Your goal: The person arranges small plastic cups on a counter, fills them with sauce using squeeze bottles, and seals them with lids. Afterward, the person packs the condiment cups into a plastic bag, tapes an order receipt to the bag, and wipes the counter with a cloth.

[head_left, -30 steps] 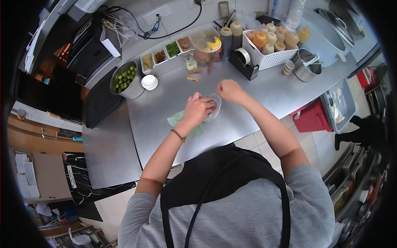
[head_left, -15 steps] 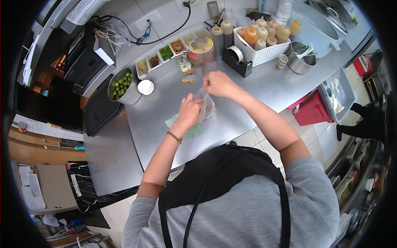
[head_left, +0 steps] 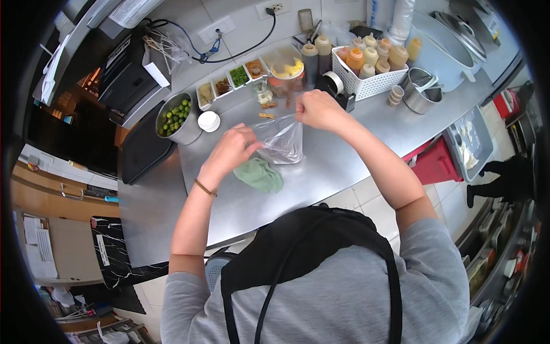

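A clear plastic bag [head_left: 286, 142] is stretched between my two hands above the steel counter, its lower end resting on the metal. My left hand [head_left: 232, 149] pinches the bag's left upper edge. At the opposite upper corner, my right hand [head_left: 318, 110] is closed on the plastic. What lies inside the bag, if anything, I cannot make out. Beneath it and to the left is a crumpled green cloth [head_left: 260, 175]. Small wooden clothespins [head_left: 267, 116] lie just beyond the bag, near a small glass jar [head_left: 262, 92].
Along the back stand a pot of green limes [head_left: 177, 120], white lids [head_left: 208, 121], food trays [head_left: 238, 75], a tape dispenser [head_left: 338, 89] and a white basket [head_left: 366, 83] of sauce bottles. A steel pot [head_left: 423, 94] is at the right. Another person's dark-clothed legs [head_left: 504, 180] show far right.
My hands have moved apart, the left one leftward and the right one slightly right. The bunched bag is now spread wide between them, and more of the green cloth shows.
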{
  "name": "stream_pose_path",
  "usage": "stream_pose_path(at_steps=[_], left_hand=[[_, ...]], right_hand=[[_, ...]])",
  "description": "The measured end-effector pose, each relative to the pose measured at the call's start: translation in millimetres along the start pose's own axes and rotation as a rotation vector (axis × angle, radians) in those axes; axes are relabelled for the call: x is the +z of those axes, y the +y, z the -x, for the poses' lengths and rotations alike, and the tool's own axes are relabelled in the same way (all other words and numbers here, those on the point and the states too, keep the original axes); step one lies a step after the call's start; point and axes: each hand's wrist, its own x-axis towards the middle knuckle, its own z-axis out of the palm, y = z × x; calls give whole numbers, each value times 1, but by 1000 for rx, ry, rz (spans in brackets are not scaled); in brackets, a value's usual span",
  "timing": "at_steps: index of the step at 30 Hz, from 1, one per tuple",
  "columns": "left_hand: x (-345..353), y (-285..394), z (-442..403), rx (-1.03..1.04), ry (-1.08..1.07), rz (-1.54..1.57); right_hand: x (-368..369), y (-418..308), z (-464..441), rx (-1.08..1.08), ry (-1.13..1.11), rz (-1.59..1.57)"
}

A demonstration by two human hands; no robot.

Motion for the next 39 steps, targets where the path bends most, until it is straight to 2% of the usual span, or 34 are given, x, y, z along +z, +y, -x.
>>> stream_pose_path(at_steps=[2,4,6,9,11,12,13,14,15,17,18,19,21,23,24,26,27,29,30,32,34,36,37,39], left_hand=[[6,-3,0,22,41,21],[17,-6,2,43,81,46],[24,-8,4,73,64,105],[17,-19,10,35,104,193],[23,-28,14,32,147,259],[33,-27,18,-140,358,418],[49,-28,22,-310,570,578],[90,-40,26,-297,585,537],[130,-46,27,-287,600,495],[162,-16,9,-271,718,569],[166,-8,-2,-268,732,568],[168,-1,-12,-404,679,700],[170,5,-23,-536,637,839],[178,5,-26,-577,672,982],[182,4,-26,-575,685,986],[188,2,-27,-468,810,409],[188,0,-29,-467,816,413],[183,-3,-30,-342,808,488],[181,-2,-31,-340,812,488],[179,1,-30,-325,828,428],[181,0,-33,-327,820,441],[184,-6,-35,-336,817,450],[185,-7,-33,-340,796,435],[187,-9,-31,-354,774,421]], right_hand=[[-2,-6,-1,8,-41,18],[10,-13,4,-81,74,94],[36,-16,10,-402,42,40],[71,-12,-2,-631,283,239],[76,-2,-25,-367,-342,-140],[80,1,-30,-373,-338,-130],[85,5,-32,-384,-187,-245],[86,6,-33,-396,-36,-359],[86,0,-31,-407,-34,-348],[89,-18,-24,-427,62,-361],[91,-26,-20,-438,61,-352],[93,-33,-17,-430,77,-375],[91,-38,-11,-433,87,-385],[85,-31,-6,-370,120,-341],[80,-24,-2,-379,114,-333],[69,-9,5,-263,154,-373],[65,-5,10,-265,153,-366],[55,-5,23,-275,355,-405],[60,-4,27,-278,356,-401],[81,1,35,-75,60,-153],[88,6,29,-80,11,-95],[78,7,18,-137,68,-312],[68,6,12,-142,63,-311],[39,3,3,-8,251,-579]])
